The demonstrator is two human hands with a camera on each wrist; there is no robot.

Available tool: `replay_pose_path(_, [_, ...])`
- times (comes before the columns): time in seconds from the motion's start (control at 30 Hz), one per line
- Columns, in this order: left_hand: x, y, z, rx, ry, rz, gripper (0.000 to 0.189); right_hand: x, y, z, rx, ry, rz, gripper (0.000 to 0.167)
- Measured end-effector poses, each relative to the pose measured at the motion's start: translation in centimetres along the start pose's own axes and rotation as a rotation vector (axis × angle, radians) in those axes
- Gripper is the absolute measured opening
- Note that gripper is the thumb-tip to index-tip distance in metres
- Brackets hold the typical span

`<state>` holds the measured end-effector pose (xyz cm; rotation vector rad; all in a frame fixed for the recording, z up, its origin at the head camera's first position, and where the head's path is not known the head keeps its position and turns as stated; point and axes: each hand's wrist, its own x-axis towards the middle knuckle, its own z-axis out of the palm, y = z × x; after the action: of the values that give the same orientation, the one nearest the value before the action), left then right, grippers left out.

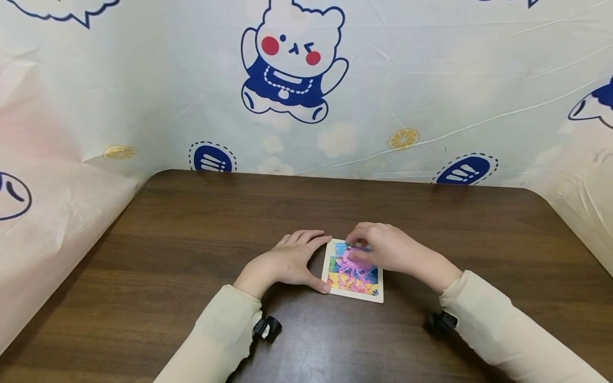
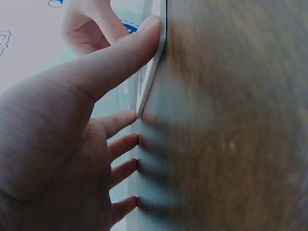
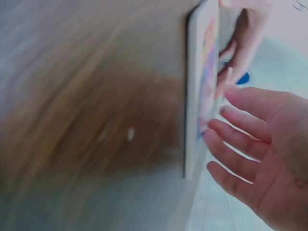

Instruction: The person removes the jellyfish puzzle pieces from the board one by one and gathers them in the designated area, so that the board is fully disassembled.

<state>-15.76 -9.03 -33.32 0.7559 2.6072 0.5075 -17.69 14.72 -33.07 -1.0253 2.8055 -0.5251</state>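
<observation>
We record: picture board (image 1: 355, 296), on the desk (image 1: 191, 239); left hand (image 1: 292, 263), fingers spread against its edge, presumably bracing it; right hand (image 1: 390, 247) above, fingers pinching a thin piece (image 3: 230, 75), seemingly for control.

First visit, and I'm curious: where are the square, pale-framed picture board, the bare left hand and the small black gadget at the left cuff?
Pale-framed picture board (image 1: 354, 277): head view, its colourful inner picture.
Left hand (image 1: 289, 263): head view, back of the hand.
Black gadget (image 1: 272, 329): head view, its dark body.
</observation>
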Motion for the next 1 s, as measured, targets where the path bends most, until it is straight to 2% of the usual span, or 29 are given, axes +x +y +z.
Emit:
replay_pose_path(0.23, [-0.1, 0.0, 0.1, -0.004, 0.004, -0.002, 0.100, -0.6, 0.2, -0.7, 0.094, -0.035, 0.001, 0.019])
replay_pose_path(0.47, [0.1, -0.3, 0.4, -0.012, 0.011, 0.003, 0.102, -1.1, 1.1, -1.4, 0.165, -0.024, 0.023, 0.017])
replay_pose_path(0.6, [0.4, -0.6, 0.9, -0.003, 0.015, 0.006, 0.103, -1.4, 1.9, -1.6, 0.153, -0.012, 0.052, 0.019])
replay_pose_path(0.73, [0.2, -0.3, 0.6, -0.014, 0.016, 0.005, 0.102, -1.7, 2.9, -2.0, 0.120, 0.027, 0.078, 0.019])
replay_pose_path(1.0, [0.0, 0.0, 0.3, -0.007, 0.009, 0.001, 0.101, -2.5, 4.9, -2.9, 0.093, 0.060, 0.200, 0.024])
